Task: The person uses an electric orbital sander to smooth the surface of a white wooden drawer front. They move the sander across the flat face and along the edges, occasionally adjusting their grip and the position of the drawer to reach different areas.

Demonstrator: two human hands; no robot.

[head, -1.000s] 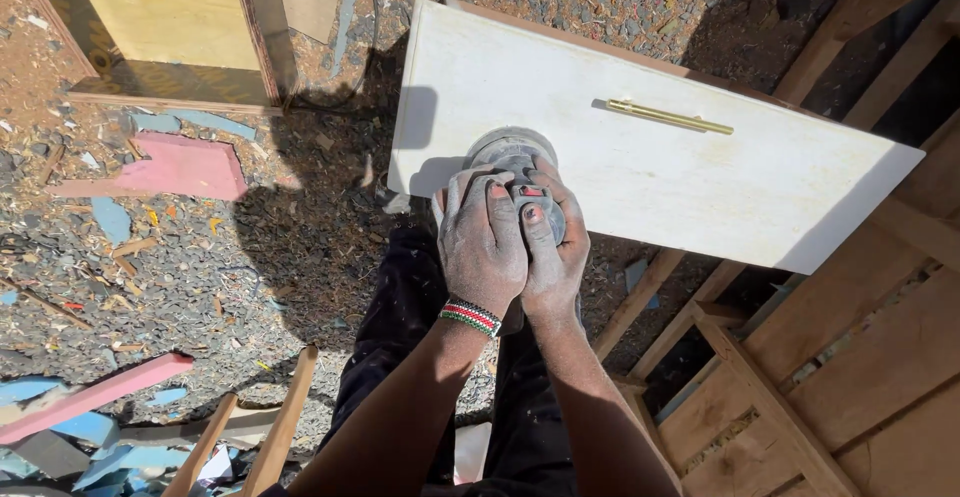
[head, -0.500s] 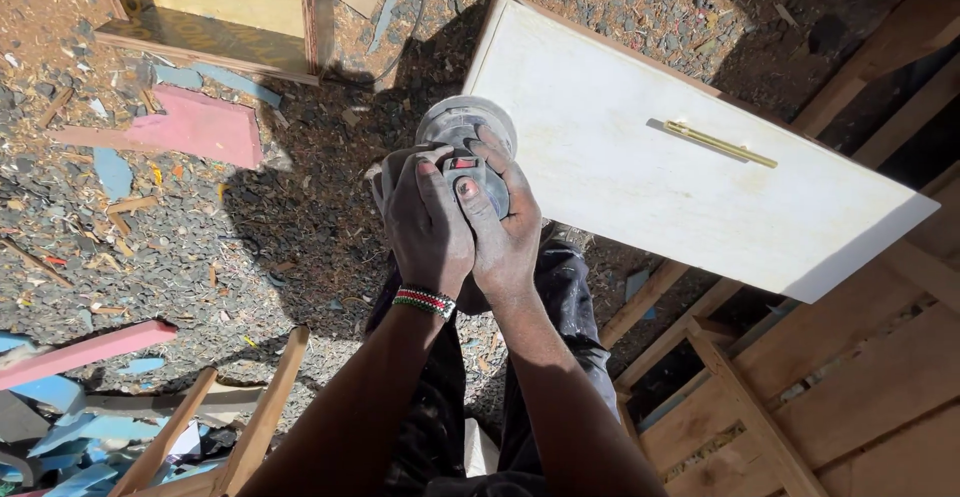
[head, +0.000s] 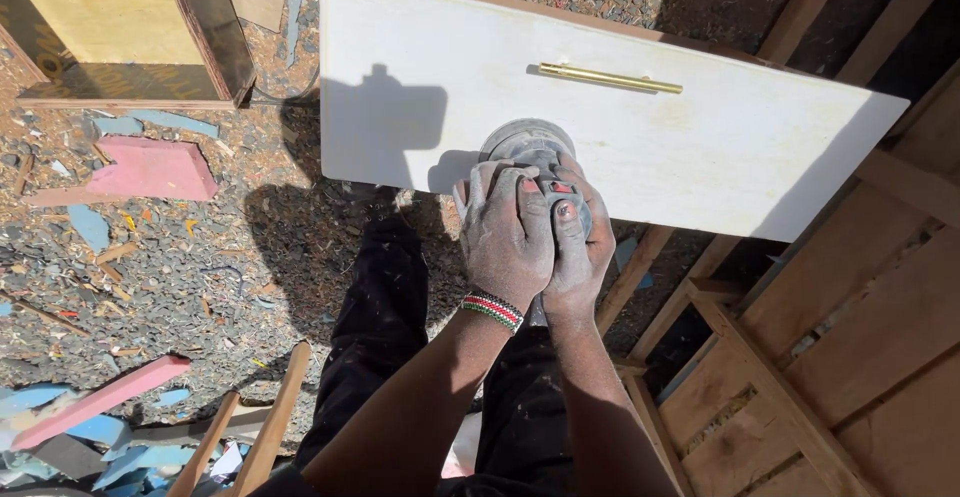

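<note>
Both my hands grip a round grey power sander (head: 527,144) that presses on the near edge of a white panel (head: 740,147). My left hand (head: 508,229) wraps the tool's body from the left, dusty, with a beaded bracelet at the wrist. My right hand (head: 583,242) clasps it from the right, fingers overlapping the left. A slim brass handle (head: 610,79) is fixed to the panel just beyond the sander. My dark trousers show below the hands.
Wooden frame rails and planks (head: 800,357) stand at the right. A yellow-faced cabinet (head: 110,17) sits at top left. Pink board offcuts (head: 150,172) and blue scraps lie on ground covered in shavings. Wooden sticks (head: 270,427) lean near my left leg.
The sander and both hands have moved right along the panel's near edge, away from its left corner. The grip is unchanged.
</note>
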